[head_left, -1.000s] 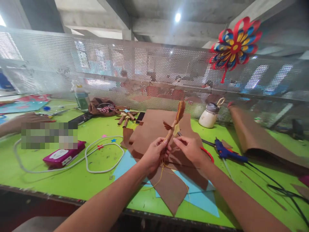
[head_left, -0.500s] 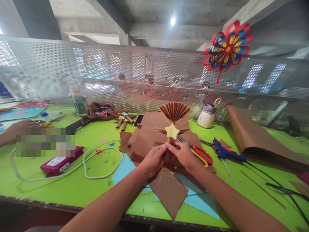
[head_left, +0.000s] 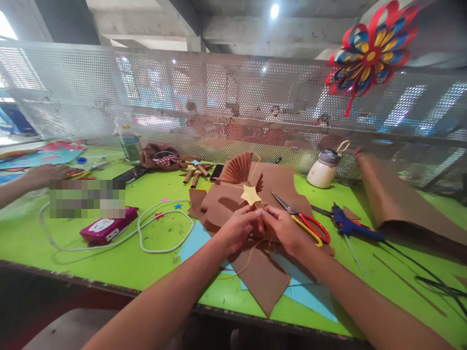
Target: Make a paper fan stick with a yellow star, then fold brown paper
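Note:
Between my fingers is a brown paper craft figure [head_left: 237, 170] with a pleated fan at its top and a pale yellow star [head_left: 251, 195] on its front. My left hand [head_left: 239, 228] grips its lower part from the left, and my right hand [head_left: 282, 226] grips it from the right. The fingertips meet and hide most of the lower part. Yellow string [head_left: 248, 262] trails below the hands over brown paper [head_left: 264, 287] and light blue paper [head_left: 314, 296]. Red and yellow handled scissors [head_left: 310, 226] lie just beyond my right hand.
A blue glue gun [head_left: 352, 226] with its cord lies at the right, near rolled brown paper [head_left: 404, 209]. Behind stands a white jar [head_left: 321, 170]. A purple power strip [head_left: 109, 227], a white cable [head_left: 166, 250] and another person's hand [head_left: 47, 172] are at the left.
The figure has tilted left in my hands; its fan and star now lean left. My fingers have shifted on its lower part. The view has swung slightly left and down.

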### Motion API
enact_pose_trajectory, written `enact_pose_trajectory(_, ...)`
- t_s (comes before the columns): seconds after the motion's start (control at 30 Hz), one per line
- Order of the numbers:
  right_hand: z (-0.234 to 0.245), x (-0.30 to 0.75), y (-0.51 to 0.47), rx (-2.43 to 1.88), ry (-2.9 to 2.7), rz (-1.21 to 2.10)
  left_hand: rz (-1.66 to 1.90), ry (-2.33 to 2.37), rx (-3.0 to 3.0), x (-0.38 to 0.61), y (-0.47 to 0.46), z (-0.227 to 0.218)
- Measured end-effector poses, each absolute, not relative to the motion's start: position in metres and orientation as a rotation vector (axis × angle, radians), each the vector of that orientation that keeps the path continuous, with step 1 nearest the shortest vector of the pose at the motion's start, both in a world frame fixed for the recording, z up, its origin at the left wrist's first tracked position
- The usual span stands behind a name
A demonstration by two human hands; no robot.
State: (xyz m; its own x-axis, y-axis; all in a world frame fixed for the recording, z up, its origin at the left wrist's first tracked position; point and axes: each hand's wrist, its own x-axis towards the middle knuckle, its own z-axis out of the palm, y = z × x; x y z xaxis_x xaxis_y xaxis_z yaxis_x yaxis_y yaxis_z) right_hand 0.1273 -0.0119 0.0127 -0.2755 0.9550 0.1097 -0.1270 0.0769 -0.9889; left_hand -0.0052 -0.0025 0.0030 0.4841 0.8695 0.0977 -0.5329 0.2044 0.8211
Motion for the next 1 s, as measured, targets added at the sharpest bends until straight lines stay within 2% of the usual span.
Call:
enact_pose_trajectory(0.23,0.013,0.113,-0.021,-0.685,-1.237,1.596,1.082,0.499,0.882,-0.006,-0.003,0.010)
enact_pose_trajectory(0.5,0.012,0.129,-0.027,-0.734,-1.370,1.866,1.127,0.473,0.802,-0.012,0.000,0.015)
enact_pose_trajectory(0.67,0.005,0.133,-0.026,-0.817,-1.573,1.876,1.177,0.475,0.709,-0.014,0.004,0.015)
enact_pose_trajectory(0.8,0.018,0.139,-0.028,-0.899,-1.592,1.873,1.221,0.489,0.698,-0.018,0.009,0.013)
enact_pose_trajectory(0.9,0.032,0.146,-0.029,-1.001,-1.689,1.688,1.242,0.481,0.727,-0.021,0.013,0.010)
enact_pose_trajectory(1.0,0.040,0.152,-0.028,-1.174,-1.805,1.062,1.264,0.469,0.758,-0.022,0.014,0.009)
